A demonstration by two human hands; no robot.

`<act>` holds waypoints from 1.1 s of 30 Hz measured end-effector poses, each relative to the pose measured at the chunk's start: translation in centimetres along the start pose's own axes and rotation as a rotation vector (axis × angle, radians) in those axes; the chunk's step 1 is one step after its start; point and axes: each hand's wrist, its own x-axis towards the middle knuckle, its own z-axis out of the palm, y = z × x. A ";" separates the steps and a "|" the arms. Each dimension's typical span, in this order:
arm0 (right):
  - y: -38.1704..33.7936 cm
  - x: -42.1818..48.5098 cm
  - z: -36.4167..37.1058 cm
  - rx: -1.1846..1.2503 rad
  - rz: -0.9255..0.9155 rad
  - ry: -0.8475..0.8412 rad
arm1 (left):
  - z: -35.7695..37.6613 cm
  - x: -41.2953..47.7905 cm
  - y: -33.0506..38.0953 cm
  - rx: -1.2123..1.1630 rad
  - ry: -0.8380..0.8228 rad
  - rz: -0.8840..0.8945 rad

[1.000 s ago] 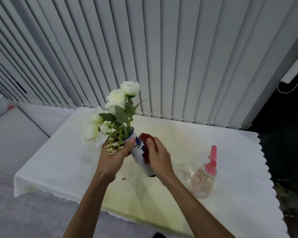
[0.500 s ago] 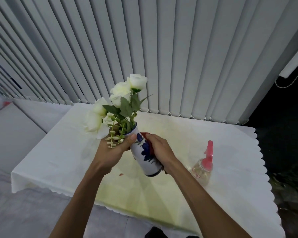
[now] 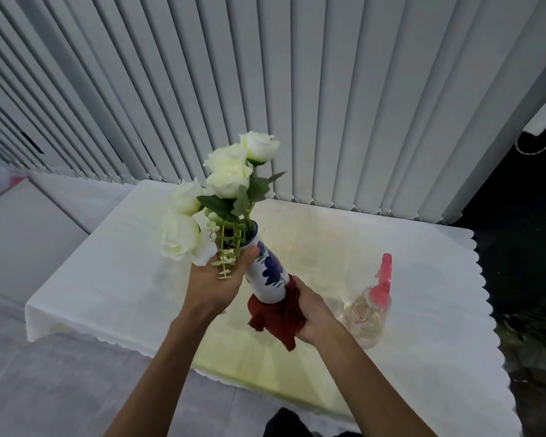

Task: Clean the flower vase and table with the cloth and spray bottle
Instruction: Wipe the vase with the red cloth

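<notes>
A white vase (image 3: 267, 272) with a blue flower pattern is held tilted above the table (image 3: 114, 279), full of white roses (image 3: 227, 181). My left hand (image 3: 216, 282) grips the vase near its rim, thumb across the front. My right hand (image 3: 311, 310) presses a dark red cloth (image 3: 276, 316) around the bottom of the vase, hiding its base. The clear spray bottle (image 3: 368, 313) with a pink trigger head stands on the table just right of my right hand.
The table has a white scalloped cloth, with yellowish staining across its middle. Vertical blinds (image 3: 297, 89) hang right behind it. Grey floor (image 3: 19, 241) lies to the left and a dark area to the right.
My right hand has slid the red cloth from the upper side of the vase down to its base. The vase and flowers are held a little more upright.
</notes>
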 end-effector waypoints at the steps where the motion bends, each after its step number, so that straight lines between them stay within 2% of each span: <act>1: -0.1 0.1 0.0 -0.003 -0.015 0.051 | 0.2 -0.1 -0.1 0.005 0.012 0.017; 4: 0.2 0.4 -0.1 -0.047 -0.062 0.119 | 0.7 0.0 -0.8 -0.005 0.038 0.050; 8: 0.5 0.1 -0.2 -0.037 -0.050 0.091 | 1.4 0.6 -1.7 -0.056 0.031 0.107; 12: -0.4 -0.3 0.2 -0.007 -0.065 0.070 | 1.9 2.5 -2.6 -0.132 -0.030 0.074; 18: -0.6 0.7 -0.3 -0.116 -0.124 0.170 | 1.8 7.1 -5.1 -0.157 -0.029 0.048; 25: 1.2 3.3 1.6 -0.109 -0.139 0.332 | 2.8 13.7 -8.4 -0.141 -0.161 0.044; 33: 1.6 6.5 4.8 -0.096 -0.240 0.492 | 4.7 21.5 -10.3 -0.109 -0.417 0.073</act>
